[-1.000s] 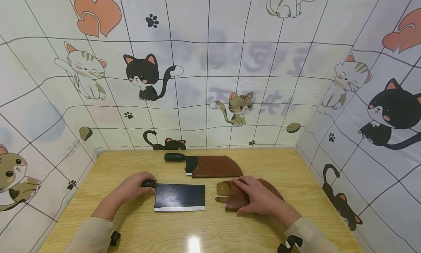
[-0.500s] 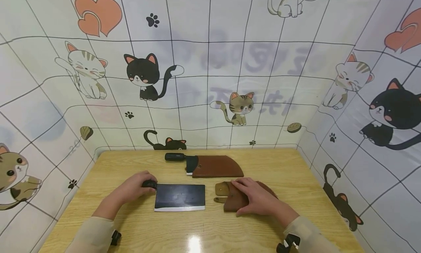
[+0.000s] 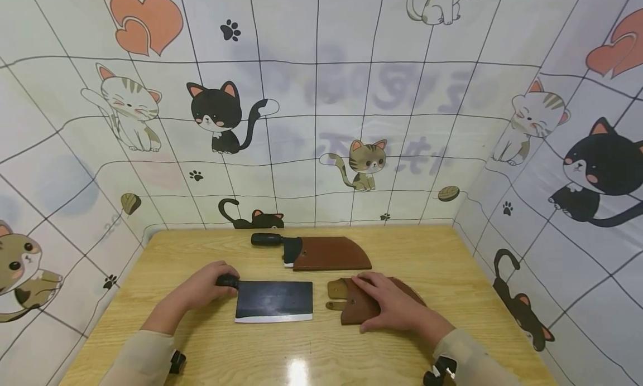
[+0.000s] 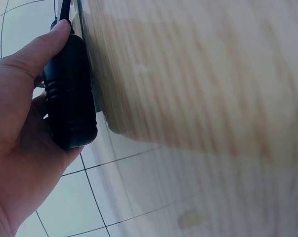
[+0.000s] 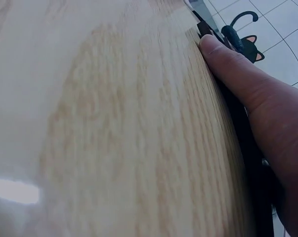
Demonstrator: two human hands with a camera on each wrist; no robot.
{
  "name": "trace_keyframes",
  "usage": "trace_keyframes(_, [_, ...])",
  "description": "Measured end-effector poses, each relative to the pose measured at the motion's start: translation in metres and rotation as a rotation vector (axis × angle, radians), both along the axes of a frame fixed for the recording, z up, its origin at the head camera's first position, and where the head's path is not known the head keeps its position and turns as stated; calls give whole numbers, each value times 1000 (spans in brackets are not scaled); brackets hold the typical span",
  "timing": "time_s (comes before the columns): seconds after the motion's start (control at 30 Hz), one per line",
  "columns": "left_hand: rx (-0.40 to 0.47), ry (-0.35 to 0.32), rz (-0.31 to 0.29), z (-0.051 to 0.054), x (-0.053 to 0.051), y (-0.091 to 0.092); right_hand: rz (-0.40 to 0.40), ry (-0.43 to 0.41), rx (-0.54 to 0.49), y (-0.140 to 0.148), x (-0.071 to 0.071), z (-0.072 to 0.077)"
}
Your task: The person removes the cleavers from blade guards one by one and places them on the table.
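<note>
The sheath (image 3: 356, 307), right of the bare cleaver (image 3: 274, 301), has edged nearer, narrowing their gap. The left hand (image 3: 205, 286) curls its fingers round the handle (image 4: 69, 94); the right hand (image 3: 393, 302), fingers half spread, holds the sheath.

At the back of the pale wooden bench (image 3: 281, 344) lies a black-handled cleaver (image 3: 292, 251), its blade mostly inside a brown sheath (image 3: 332, 253). White gridded sheeting (image 3: 296, 18) rises behind and on both sides, printed with cartoon cats (image 3: 216, 110), paired orange hearts (image 3: 158, 20) and paw prints (image 3: 230, 30). Faint purplish marks (image 3: 392, 90) show on it. A bright reflection (image 3: 297, 370) gleams on the bench's near part.
</note>
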State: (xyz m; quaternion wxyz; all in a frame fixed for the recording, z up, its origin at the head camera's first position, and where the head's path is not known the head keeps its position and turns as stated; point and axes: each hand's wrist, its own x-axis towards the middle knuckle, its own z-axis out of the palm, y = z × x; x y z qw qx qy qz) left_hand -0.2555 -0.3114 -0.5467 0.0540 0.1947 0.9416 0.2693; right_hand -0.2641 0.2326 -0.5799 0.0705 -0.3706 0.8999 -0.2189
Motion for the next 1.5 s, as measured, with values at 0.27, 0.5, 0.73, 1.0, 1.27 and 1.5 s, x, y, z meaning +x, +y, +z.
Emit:
trace_keyframes(0.27, [0,9,-7,3,0,3,-24,-4,-13,-1,3,2])
trace_keyframes(0.5, [44,12,15,5,-5,6,-47,39,-83,1,4,1])
trace_keyframes(0.73, [57,78,33,12,-21,14,-46,112,-158,-8,-11,17])
trace_keyframes(1.0, [79,224,27,22,-53,40,-35,152,-187,-31,-45,39])
trace_keyframes(1.27, [45,256,-21,22,-83,60,-66,116,-118,-55,-73,41])
trace_keyframes(1.5, [10,213,-15,22,-102,73,-70,121,-83,-78,-89,46])
